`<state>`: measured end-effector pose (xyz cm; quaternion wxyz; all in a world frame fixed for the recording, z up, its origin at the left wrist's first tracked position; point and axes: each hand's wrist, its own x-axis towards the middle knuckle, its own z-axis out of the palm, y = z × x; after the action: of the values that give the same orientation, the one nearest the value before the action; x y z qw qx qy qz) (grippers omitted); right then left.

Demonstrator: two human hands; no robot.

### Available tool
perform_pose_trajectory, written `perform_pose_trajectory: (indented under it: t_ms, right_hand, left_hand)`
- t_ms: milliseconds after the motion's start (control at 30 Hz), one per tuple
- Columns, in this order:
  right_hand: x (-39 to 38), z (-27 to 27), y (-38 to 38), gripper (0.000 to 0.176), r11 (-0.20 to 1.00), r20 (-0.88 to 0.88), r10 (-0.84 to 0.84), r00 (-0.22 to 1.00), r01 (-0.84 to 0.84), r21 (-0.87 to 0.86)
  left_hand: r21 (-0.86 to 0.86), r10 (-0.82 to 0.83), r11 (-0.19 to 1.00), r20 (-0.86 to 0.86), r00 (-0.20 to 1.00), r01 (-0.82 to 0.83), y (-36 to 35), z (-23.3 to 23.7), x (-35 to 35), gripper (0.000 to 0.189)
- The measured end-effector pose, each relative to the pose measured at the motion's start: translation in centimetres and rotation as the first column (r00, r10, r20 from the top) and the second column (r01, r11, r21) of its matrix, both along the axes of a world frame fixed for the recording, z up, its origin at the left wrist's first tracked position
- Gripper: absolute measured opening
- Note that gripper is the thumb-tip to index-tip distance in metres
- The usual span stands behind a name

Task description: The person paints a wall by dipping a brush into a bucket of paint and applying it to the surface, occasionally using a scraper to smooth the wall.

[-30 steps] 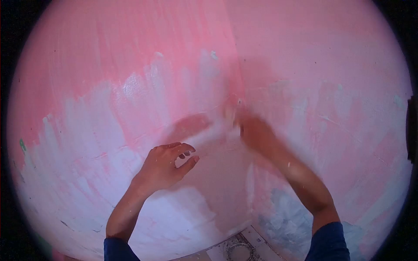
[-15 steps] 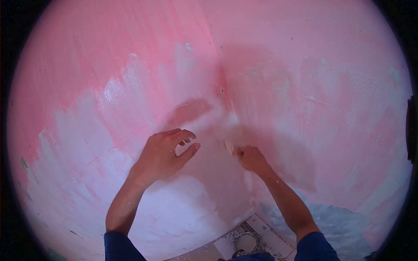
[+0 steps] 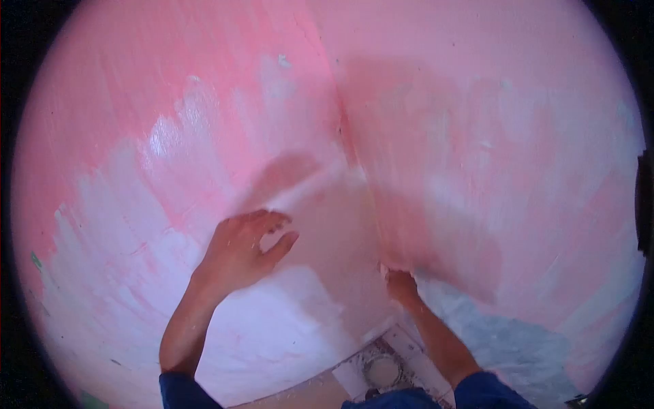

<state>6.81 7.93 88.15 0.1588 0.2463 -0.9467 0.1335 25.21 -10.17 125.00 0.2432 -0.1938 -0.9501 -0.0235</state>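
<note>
My left hand (image 3: 245, 249) is raised in front of the left wall (image 3: 286, 313), thumb and fingers apart, holding nothing. My right hand (image 3: 402, 285) is closed beside the wall corner, low down. A small pale object shows at its fingertips, too small to make out. Patchy pink and whitish coating covers both walls, and the right wall (image 3: 477, 204) bears the shadow of my arm.
Below the corner lies a spattered sheet (image 3: 415, 354) with a round container (image 3: 381, 371) on it. A grey patch (image 3: 504, 341) marks the lower right wall. A dark object (image 3: 644, 204) stands at the right edge.
My right hand has moved down along the corner, still closed. My left hand has shifted slightly left, and the view has tilted a little.
</note>
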Motion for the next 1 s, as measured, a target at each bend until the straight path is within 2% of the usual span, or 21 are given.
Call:
perform_pose_trajectory:
  t_ms: [67, 100, 133, 167, 200, 233, 300, 400, 467, 500, 533, 567, 600, 633, 700, 733, 800, 867, 900, 933, 1000]
  right_hand:
    - [1.1, 1.4, 1.1, 0.039, 0.919, -0.388, -0.205, 0.899, 0.040, -0.393]
    - [1.4, 7.1, 0.7, 0.035, 0.878, -0.257, -0.264, 0.929, 0.122, -0.463]
    - [1.4, 14.0, 0.8, 0.032, 0.821, 0.048, -0.181, 0.982, 0.178, -0.542]
    - [2.1, 20.5, 0.9, 0.038, 0.762, -0.047, -0.112, 0.993, 0.056, -0.645]
    - [0.1, 23.4, 0.2, 0.038, 0.697, -0.339, -0.152, 0.928, -0.143, -0.703]
    - [0.0, 27.6, -0.3, 0.039, 0.696, -0.418, -0.181, 0.890, -0.184, -0.694]
    - [-1.5, 29.9, -1.9, 0.040, 0.644, -0.401, -0.157, 0.903, -0.215, -0.735]
    - [-2.8, 16.7, -5.7, 0.046, 0.728, -0.316, -0.251, 0.915, -0.037, -0.685]
    - [0.8, 6.2, -4.1, 0.050, 0.834, -0.019, -0.115, 0.993, 0.086, -0.545]
    - [2.8, 1.1, -2.4, 0.047, 0.935, 0.342, -0.053, 0.938, 0.167, -0.314]
    - [5.5, -4.4, -0.8, 0.042, 0.939, 0.540, -0.023, 0.841, 0.204, -0.278]
    - [9.0, -10.0, 0.6, 0.039, 0.914, 0.500, 0.012, 0.866, 0.193, -0.356]
    - [11.1, -14.4, 1.5, 0.035, 0.882, 0.449, 0.041, 0.892, 0.179, -0.436]
    - [12.0, -18.2, 1.8, 0.035, 0.897, 0.499, 0.041, 0.866, 0.188, -0.400]
    - [18.1, -25.4, 3.2, 0.032, 0.812, 0.566, 0.156, 0.810, 0.221, -0.540]
    - [19.2, -22.9, 2.5, 0.033, 0.911, 0.864, -0.037, 0.503, 0.372, -0.178]
    - [21.7, -28.5, 2.3, 0.033, 0.962, 0.918, -0.101, 0.383, 0.271, -0.008]
    - [24.7, -40.2, 2.5, 0.032, 0.949, 0.913, -0.207, 0.352, 0.299, 0.100]
    - [24.4, -39.7, 1.7, 0.032, 0.939, 0.935, -0.130, 0.330, 0.344, 0.009]
    - [24.0, -42.4, 1.3, 0.030, 0.980, 0.957, -0.121, 0.264, 0.187, 0.072]
    - [24.4, -47.0, -0.1, 0.028, 0.964, 0.909, -0.263, 0.323, 0.129, 0.233]
  left_hand:
    - [0.019, -0.005, 1.000, -0.005, 1.000, 0.005, -0.7, -0.4, -0.3, 0.019]
    - [0.019, 0.001, 1.000, 0.027, 1.000, -0.002, -0.8, -0.7, -0.3, 0.018]
    - [0.016, 0.005, 1.000, 0.038, 0.999, -0.006, -0.5, -0.7, -0.5, 0.018]
    - [0.066, -0.024, 0.998, 0.039, 0.999, 0.021, 0.2, -0.7, -0.8, 0.018]
    - [0.124, -0.052, 0.991, 0.040, 0.998, 0.046, 0.9, -1.0, -1.0, 0.019]
    - [0.132, -0.045, 0.991, 0.055, 0.997, 0.037, 1.4, -1.7, -1.2, 0.019]
    - [0.155, -0.083, 0.986, 0.086, 0.993, 0.069, 2.0, -3.2, -1.3, 0.019]
    - [0.217, -0.035, 0.976, 0.133, 0.991, 0.005, 1.3, -5.3, -0.1, 0.018]
    - [0.332, -0.036, 0.943, 0.190, 0.981, -0.030, -1.0, -8.2, 1.0, 0.018]
    - [0.423, -0.051, 0.904, 0.233, 0.971, -0.054, -2.3, -10.4, 1.7, 0.017]
    - [0.501, -0.074, 0.860, 0.310, 0.948, -0.097, -3.7, -13.3, 2.3, 0.018]
    - [0.517, -0.065, 0.845, 0.356, 0.932, -0.138, -5.1, -16.9, 2.8, 0.018]
    - [0.558, -0.031, 0.783, 0.474, 0.880, -0.273, -6.2, -21.0, 3.3, 0.019]
    - [0.573, -0.013, 0.706, 0.598, 0.802, -0.416, -7.0, -25.5, 3.4, 0.020]
    - [0.475, 0.051, 0.661, 0.744, 0.666, -0.581, -8.2, -36.1, 4.2, 0.023]
    - [0.452, 0.034, 0.635, 0.794, 0.607, -0.627, -8.3, -41.5, 5.2, 0.026]
    - [0.403, -0.025, 0.621, 0.867, 0.497, -0.672, -7.5, -52.3, 7.5, 0.034]
    - [0.379, -0.061, 0.686, 0.880, 0.471, -0.621, -6.7, -64.2, 9.7, 0.043]
    - [0.368, -0.076, 0.748, 0.875, 0.479, -0.553, -6.3, -69.5, 11.8, 0.048]
    - [0.281, -0.067, 0.774, 0.927, 0.368, -0.567, -5.7, -73.2, 12.8, 0.052]
    - [0.200, -0.074, 0.791, 0.969, 0.235, -0.578, -4.3, -79.9, 15.1, 0.057]
